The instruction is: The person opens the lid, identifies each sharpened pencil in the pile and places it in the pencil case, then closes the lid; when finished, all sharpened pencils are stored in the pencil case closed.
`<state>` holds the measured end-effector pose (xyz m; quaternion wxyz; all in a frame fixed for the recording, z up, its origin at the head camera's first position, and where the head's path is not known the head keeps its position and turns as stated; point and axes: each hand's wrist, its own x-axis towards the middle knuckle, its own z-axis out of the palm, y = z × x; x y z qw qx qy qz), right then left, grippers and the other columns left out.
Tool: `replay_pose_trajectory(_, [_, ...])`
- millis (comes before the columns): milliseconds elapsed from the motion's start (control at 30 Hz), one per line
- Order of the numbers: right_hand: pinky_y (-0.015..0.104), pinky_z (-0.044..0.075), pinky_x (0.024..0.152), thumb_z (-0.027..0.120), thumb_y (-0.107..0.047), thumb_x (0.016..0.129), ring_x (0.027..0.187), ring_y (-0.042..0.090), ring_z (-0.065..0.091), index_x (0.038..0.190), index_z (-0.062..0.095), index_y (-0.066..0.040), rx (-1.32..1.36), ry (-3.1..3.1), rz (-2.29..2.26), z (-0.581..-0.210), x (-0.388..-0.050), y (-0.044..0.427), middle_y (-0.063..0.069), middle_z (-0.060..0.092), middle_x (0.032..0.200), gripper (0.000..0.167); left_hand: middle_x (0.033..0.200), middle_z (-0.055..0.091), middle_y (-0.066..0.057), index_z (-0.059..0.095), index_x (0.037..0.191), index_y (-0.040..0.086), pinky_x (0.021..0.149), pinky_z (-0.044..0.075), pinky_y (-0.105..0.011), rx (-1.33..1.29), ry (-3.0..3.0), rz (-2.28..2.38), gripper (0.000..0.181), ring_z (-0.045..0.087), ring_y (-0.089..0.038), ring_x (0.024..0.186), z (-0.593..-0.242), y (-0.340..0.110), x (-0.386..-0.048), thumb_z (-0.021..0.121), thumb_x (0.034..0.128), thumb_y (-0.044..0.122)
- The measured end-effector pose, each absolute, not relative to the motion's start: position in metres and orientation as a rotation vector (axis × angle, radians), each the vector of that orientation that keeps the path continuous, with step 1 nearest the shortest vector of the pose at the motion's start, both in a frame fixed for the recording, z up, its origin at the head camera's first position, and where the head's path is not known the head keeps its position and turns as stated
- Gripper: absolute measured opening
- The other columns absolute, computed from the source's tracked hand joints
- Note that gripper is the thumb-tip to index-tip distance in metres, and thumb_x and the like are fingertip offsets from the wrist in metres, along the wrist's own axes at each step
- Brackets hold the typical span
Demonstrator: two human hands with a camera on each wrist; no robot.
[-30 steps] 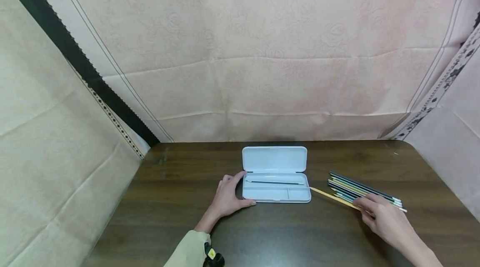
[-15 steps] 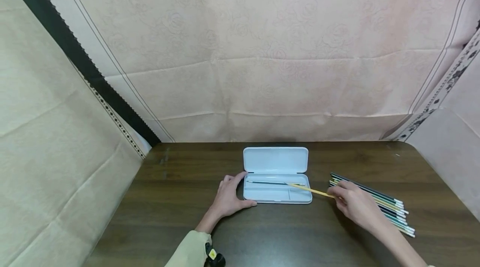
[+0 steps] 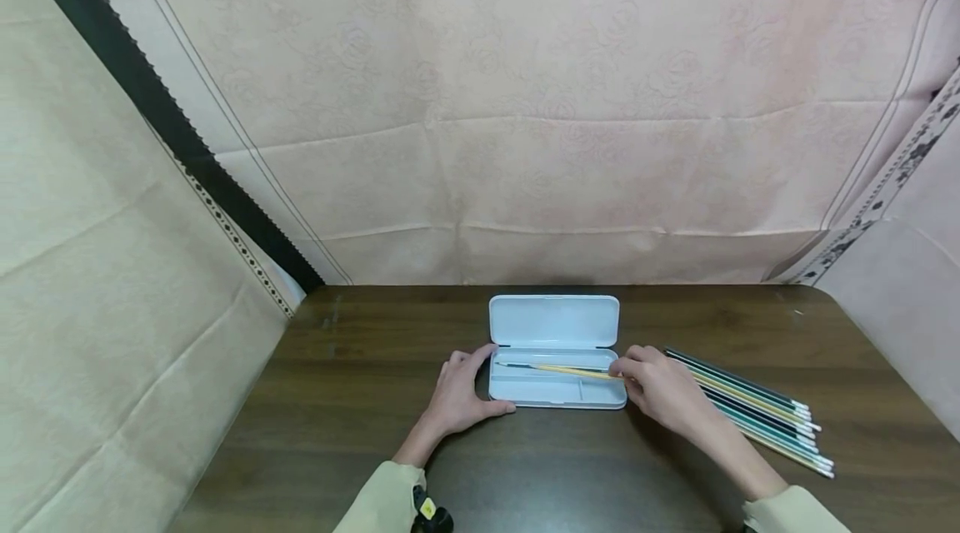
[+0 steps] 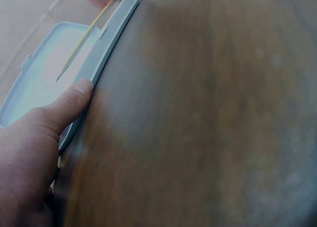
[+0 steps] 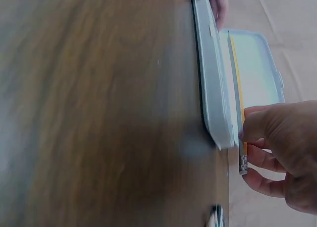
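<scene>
A pale blue pencil case [image 3: 555, 390] lies with its lid [image 3: 553, 321] raised. My left hand [image 3: 459, 400] holds its left end, thumb at the front edge and a finger at the back; the thumb shows on the rim in the left wrist view. Between thumb and fingers, my right hand [image 3: 667, 391] pinches a yellow pencil [image 3: 573, 370] near the case's right end. That pencil [image 5: 238, 83] slants over the long compartment beside a thin dark pencil [image 3: 516, 365]. The fingertips partly hide its right end.
Several green, dark and yellow pencils [image 3: 772, 420] lie in a slanted bundle on the brown wooden table [image 3: 555, 466], right of the case and partly behind my right forearm. Pale patterned cloth [image 3: 555, 141] hangs beyond the back edge and at both sides.
My right hand has moved left from the bundle to the case, bringing the yellow pencil over the long compartment. My left hand has stayed on the case.
</scene>
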<state>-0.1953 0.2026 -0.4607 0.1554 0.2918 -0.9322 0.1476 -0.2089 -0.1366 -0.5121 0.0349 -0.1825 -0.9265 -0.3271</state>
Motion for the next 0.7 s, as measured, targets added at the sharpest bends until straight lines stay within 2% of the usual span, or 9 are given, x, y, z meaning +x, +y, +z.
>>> replay_pose_trajectory(333, [0.029,0.050,0.064,0.087,-0.003,0.074,0.079,0.018,0.055,0.096,0.079,-0.015,0.870,-2.682,0.429,-0.463,-0.206,0.177,0.002,0.066,0.091,0.026,0.130,0.057,-0.004,0.046,0.149,0.020,0.085,0.036,-0.040,-0.552,-2.856,-0.999,0.093,0.041,-0.021,0.107,-0.512,-0.137,-0.209,0.084,0.0732,0.058])
replay_pose_trajectory(700, [0.025,0.048,0.063,0.085,-0.005,0.077,0.074,0.015,0.052,0.096,0.078,-0.015,0.912,-2.730,0.442,-0.463,-0.214,0.160,-0.001,0.062,0.086,0.022,0.131,0.056,-0.003,0.046,0.149,0.020,0.084,0.036,-0.040,-0.556,-2.851,-1.004,0.093,0.042,-0.021,0.107,-0.512,-0.136,-0.209,0.083,0.0734,0.059])
